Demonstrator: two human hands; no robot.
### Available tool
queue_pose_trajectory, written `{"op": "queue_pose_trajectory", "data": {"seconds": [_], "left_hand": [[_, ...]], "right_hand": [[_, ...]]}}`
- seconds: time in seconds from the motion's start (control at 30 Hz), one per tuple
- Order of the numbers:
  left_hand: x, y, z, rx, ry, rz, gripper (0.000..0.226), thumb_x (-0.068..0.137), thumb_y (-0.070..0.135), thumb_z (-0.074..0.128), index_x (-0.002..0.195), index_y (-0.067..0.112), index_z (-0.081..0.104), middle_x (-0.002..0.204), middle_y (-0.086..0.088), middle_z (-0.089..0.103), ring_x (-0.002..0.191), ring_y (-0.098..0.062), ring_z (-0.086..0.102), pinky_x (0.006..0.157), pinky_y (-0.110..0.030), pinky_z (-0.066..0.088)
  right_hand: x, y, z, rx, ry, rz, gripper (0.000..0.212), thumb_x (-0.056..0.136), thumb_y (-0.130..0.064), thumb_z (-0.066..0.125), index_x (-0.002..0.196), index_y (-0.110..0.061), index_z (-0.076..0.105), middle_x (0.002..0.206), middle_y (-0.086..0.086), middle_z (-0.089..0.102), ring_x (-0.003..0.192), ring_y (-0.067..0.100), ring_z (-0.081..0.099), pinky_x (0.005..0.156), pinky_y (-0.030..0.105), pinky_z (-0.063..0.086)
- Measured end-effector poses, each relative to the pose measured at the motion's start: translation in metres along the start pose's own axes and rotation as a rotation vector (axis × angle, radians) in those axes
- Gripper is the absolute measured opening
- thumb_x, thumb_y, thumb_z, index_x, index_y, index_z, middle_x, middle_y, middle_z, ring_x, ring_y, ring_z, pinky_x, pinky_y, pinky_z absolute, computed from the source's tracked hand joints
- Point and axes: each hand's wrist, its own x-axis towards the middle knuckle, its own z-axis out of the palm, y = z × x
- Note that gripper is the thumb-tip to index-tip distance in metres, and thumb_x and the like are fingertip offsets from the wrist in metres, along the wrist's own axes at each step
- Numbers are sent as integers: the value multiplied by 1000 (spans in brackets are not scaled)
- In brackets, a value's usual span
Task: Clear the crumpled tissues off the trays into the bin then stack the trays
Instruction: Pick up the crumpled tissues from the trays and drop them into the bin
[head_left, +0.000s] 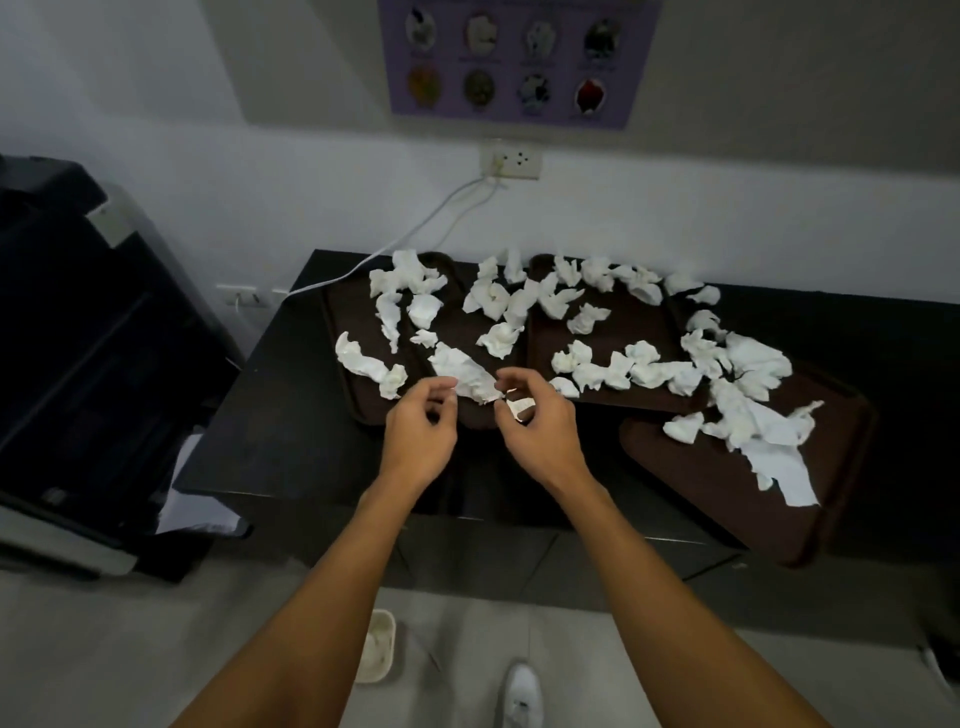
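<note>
Three dark brown trays lie on a black counter: a left tray (349, 317), a middle tray (636, 325) and a right tray (691, 473) that juts over the front edge. Several white crumpled tissues cover them, with a large tissue (460, 370) at the left tray's near edge. My left hand (418, 434) hovers just left of that tissue, fingers curled and apart, holding nothing. My right hand (537, 431) pinches a small crumpled tissue (519, 408) between thumb and fingers. A small white bin (378, 647) stands on the floor below the counter.
A large dark printer (78, 338) stands to the left of the counter. A white cable (415, 228) runs from a wall socket (511, 162) onto the counter's back left corner. My white shoe (522, 696) is on the floor to the right of the bin.
</note>
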Motion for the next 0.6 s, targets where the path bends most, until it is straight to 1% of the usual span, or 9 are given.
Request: {"op": "queue_pose_trajectory", "data": {"seconds": [0.13,0.23,0.37,0.4,0.47,0.53,0.6], "left_hand": [[16,5,23,3,6,-11,19,99,23,62,117,26,68,103,16,70,93,4,64,74,-7,47],[28,3,36,7,22,-25,21,99,24,61,118,28,68,104,16,71,92,1,66,78,-18,54],[42,-8,51,54,43,-21,25,96,20,64,120,28,67,110,15,68,94,-1,66,84,-29,58],[44,-11,54,78,42,-20,27,95,19,65,120,28,67,112,13,66,97,-2,65,86,-30,57],[48,-17,60,141,38,-22,32,91,18,68,122,29,66,117,11,59,103,-5,61,91,-31,55],[50,-22,66,221,43,-1,38,88,18,72,124,29,65,121,10,53,110,-9,55,94,-28,50],[53,-26,69,310,55,35,40,86,20,74,124,29,66,122,9,50,116,-11,49,96,-24,42]], "right_hand": [[27,23,-13,-79,-58,4,44,86,-28,73,129,-30,62,110,-17,67,105,6,61,90,27,53],[45,44,-14,-159,-131,6,50,86,-29,76,133,-26,61,118,-12,65,111,8,56,97,24,48],[63,74,-9,-340,-260,-24,56,88,-21,74,141,-14,58,133,1,59,126,19,47,111,31,41],[67,80,-7,-391,-292,-51,55,88,-19,74,140,-11,58,135,4,59,126,21,46,112,34,41],[72,88,-4,-479,-344,-104,52,87,-15,75,136,-7,62,133,6,60,124,23,46,108,38,45],[76,94,-3,-547,-384,-134,48,86,-13,76,133,-7,64,131,5,61,124,23,45,104,38,49],[80,97,-1,-598,-400,-162,41,86,-9,73,126,-7,69,127,5,62,120,23,46,98,38,53]]}}
